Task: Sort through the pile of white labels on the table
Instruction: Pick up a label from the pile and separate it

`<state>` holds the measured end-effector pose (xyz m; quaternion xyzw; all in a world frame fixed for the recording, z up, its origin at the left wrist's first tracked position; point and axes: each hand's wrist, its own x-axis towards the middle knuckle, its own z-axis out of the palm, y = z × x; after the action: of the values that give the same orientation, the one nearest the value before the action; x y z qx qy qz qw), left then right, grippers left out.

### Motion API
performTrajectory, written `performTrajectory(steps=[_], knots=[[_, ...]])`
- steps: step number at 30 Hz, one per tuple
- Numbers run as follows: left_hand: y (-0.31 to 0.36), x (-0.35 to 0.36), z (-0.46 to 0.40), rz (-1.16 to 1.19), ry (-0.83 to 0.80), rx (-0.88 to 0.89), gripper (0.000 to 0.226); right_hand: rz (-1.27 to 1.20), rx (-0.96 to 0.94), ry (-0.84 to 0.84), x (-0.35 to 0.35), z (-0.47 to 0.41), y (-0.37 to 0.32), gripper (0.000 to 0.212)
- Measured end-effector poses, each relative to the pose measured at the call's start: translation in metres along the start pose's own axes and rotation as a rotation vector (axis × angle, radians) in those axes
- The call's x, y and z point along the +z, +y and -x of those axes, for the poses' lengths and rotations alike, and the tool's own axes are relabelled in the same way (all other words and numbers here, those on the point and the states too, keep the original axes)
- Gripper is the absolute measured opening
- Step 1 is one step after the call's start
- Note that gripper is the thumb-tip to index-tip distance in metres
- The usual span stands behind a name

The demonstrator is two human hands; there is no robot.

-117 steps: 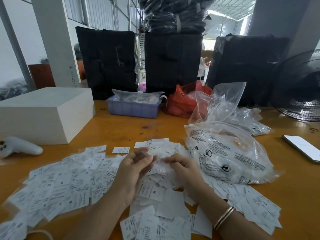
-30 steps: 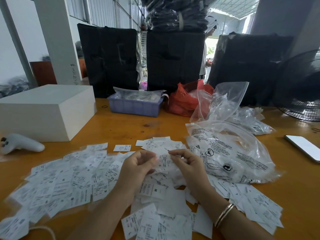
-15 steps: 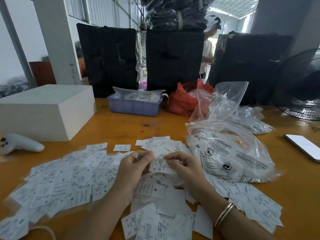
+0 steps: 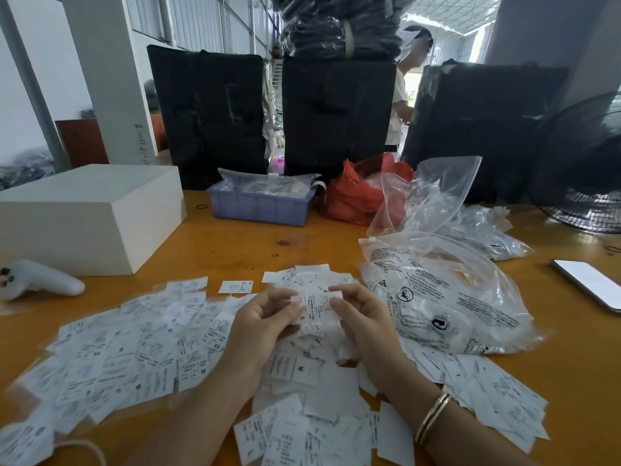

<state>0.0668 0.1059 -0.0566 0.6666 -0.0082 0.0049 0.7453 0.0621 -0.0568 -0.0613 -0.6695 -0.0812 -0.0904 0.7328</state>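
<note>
Above the pile (image 4: pixel 235 364), mid-table (image 4: pixel 235 243): one label (image 4: pixel 314 312), printed side up, pinched between left hand (image 4: pixel 265 326) and right hand (image 4: pixel 361 317) — fingers curled on its side edges, wrists low over loose stock. Risks: thin slips may cling and lift together; forearms could sweep sorted spread into unsorted heap — sizes misfiled.

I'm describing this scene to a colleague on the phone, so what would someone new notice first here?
First, the white labels spread over the near half of the orange table, with the left hand and right hand holding one label up between them at centre. Next, the big clear printed plastic bag just right of the hands, and the white box at far left.
</note>
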Motion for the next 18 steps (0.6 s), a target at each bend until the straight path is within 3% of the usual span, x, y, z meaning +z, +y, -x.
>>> performTrajectory(steps=[7, 14, 18], knots=[[-0.003, 0.005, 0.001, 0.047, -0.016, -0.016, 0.025, 0.000, 0.051, -0.021, 0.007, 0.003, -0.006, 0.020], [-0.004, 0.003, -0.001, 0.016, 0.038, 0.010, 0.012, 0.043, 0.055, -0.006, 0.007, 0.002, -0.007, 0.012], [-0.005, 0.005, 0.001, -0.135, -0.002, 0.005, 0.031, 0.155, 0.043, -0.047, 0.011, 0.003, -0.004, 0.013]])
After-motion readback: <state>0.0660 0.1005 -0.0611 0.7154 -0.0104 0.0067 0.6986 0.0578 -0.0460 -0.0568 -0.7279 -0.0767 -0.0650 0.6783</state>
